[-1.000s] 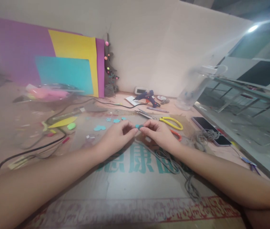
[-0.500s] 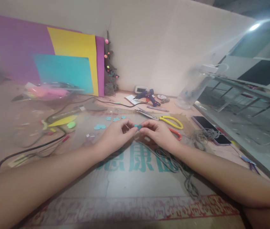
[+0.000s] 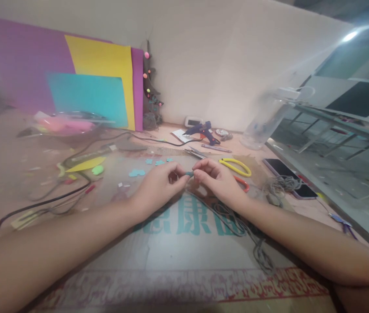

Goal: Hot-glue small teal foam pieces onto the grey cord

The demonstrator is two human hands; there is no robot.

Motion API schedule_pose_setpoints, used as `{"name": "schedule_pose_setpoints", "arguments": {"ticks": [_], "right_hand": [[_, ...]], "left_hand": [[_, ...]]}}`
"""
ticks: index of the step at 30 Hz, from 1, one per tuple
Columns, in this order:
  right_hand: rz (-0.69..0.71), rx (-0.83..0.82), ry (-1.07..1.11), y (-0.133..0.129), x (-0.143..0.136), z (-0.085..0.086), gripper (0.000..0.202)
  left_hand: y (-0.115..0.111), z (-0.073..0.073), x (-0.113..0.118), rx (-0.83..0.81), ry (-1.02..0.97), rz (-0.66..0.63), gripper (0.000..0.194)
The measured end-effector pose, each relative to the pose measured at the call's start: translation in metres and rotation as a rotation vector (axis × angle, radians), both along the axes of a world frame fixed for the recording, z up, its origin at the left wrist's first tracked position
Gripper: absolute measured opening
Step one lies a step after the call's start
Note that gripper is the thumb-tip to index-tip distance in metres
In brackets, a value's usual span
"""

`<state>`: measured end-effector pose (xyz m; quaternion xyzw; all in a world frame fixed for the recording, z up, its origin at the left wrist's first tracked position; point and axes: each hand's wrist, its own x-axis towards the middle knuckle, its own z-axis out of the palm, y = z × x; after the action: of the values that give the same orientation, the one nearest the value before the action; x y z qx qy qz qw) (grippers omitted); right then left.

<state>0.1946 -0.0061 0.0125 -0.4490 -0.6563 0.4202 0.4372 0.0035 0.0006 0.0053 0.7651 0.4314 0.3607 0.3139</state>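
Left forearm [image 3: 70, 239]: we see it come in from the lower left and slant up toward the middle, low above the table.
Yellow piece [image 3: 84, 164]: it lies beyond that forearm, just beside a green piece [image 3: 98, 170].
Turquoise cut-outs [image 3: 137, 173]: we find these just left of our fingers, lying flat.
Left hand [image 3: 163, 180]: the back of the hand faces up and outward, fingers curled, thumb pressing toward the index finger to pinch one end of the work.
Small teal piece [image 3: 189, 173]: it sits between our two hands, above the printed sheet [image 3: 167, 258], its shape mostly hidden by fingertips.
Right hand [image 3: 218, 180]: it mirrors the left, fingers bent, thumb and index finger pinching the piece's other end.
Grey cord [image 3: 230, 213]: it trails loosely below this hand.
Scissors [image 3: 234, 166]: they lie beyond the hand, partly covered by it, one handle yellow, one orange.
Right forearm [image 3: 298, 241]: we see it slant toward the lower right.
Phone [image 3: 277, 167]: it lies farther right, partly under tangled string [image 3: 282, 184].
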Motion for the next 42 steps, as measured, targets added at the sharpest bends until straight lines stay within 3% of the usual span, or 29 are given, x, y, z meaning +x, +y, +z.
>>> {"name": "schedule_pose_setpoints", "arguments": {"ticks": [14, 19, 24, 32, 35, 38, 40, 42], "right_hand": [[0.015, -0.049, -0.057, -0.001, 0.0, 0.0, 0.028], [0.024, -0.033, -0.027, -0.002, 0.0, 0.004, 0.032], [-0.012, 0.038, -0.041, -0.001, 0.002, 0.005, 0.041], [-0.173, 0.088, -0.072, 0.011, 0.009, -0.002, 0.025], [-0.2, 0.154, -0.066, 0.009, 0.008, 0.01, 0.022], [-0.183, 0.255, -0.115, -0.017, 0.006, 0.043, 0.021], [-0.071, 0.236, -0.16, -0.042, 0.009, 0.064, 0.021], [0.068, 0.227, -0.127, -0.057, 0.018, 0.067, 0.02]], "left_hand": [[-0.001, 0.001, -0.001, 0.066, 0.031, -0.01, 0.017], [0.0, 0.002, -0.001, 0.02, -0.003, -0.011, 0.016], [0.003, -0.003, -0.001, -0.036, -0.064, -0.017, 0.017], [0.007, -0.002, 0.0, -0.08, -0.101, 0.011, 0.018], [0.007, -0.001, 0.001, -0.086, -0.115, 0.015, 0.019], [0.006, 0.0, 0.0, -0.124, -0.144, -0.001, 0.019], [0.006, -0.001, 0.0, -0.135, -0.135, -0.003, 0.019], [0.006, -0.002, -0.001, -0.125, -0.12, 0.01, 0.019]]}}
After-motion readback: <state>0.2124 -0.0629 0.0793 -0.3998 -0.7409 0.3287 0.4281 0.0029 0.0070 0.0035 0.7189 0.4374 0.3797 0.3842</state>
